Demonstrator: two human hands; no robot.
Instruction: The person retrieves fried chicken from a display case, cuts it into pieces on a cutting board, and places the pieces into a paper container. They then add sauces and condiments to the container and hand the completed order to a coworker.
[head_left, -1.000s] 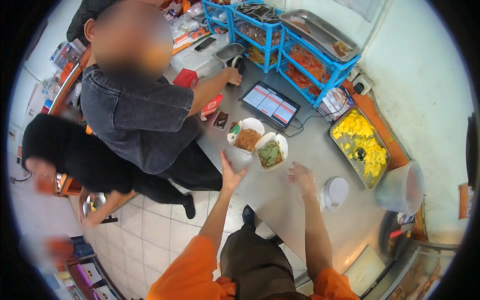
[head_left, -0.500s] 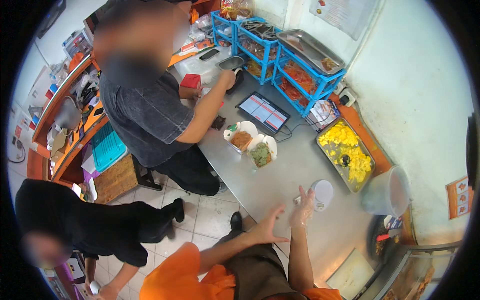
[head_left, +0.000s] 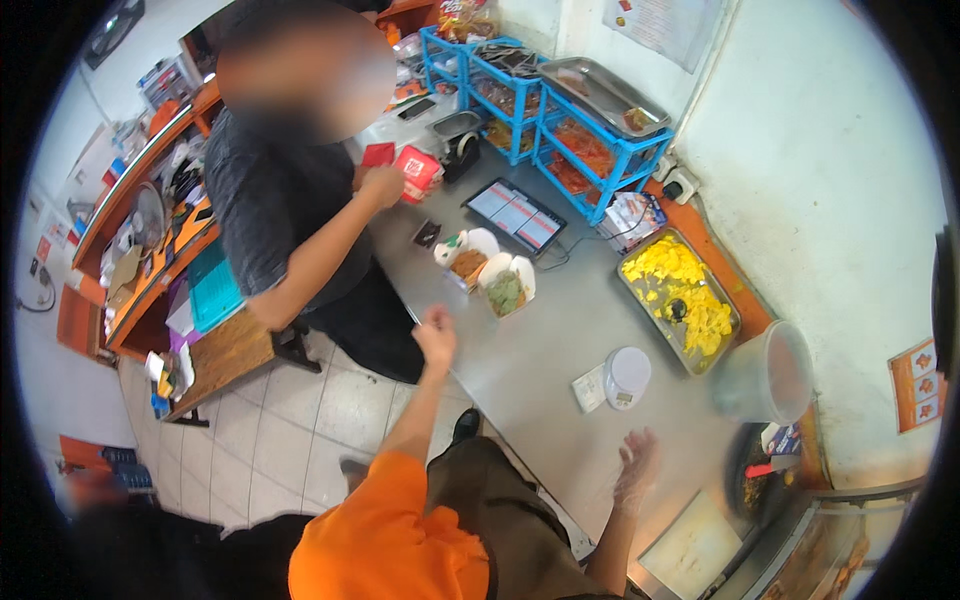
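Observation:
My left hand [head_left: 435,340] is bare and reaches over the counter's left edge, its fingers loosely bent with nothing visible in them. Just beyond it stand two open white food cartons, one with brown filling [head_left: 468,267] and one with green filling [head_left: 507,292]; the hand is apart from both. My right hand [head_left: 636,470], in a clear plastic glove, is raised over the counter, open and holding nothing. Beyond it sit a round white kitchen scale [head_left: 628,376] and a small flat white item [head_left: 590,388].
A co-worker across the counter holds a red-and-white carton [head_left: 417,172]. Along the wall are a tablet [head_left: 517,216], blue basket racks [head_left: 600,160], a metal tray of yellow food [head_left: 680,305] and a clear plastic tub [head_left: 765,375]. A cutting board [head_left: 690,547] lies near right.
My left hand has moved forward and left toward the cartons. My gloved right hand has drawn back from the scale. The co-worker has raised the red-and-white carton.

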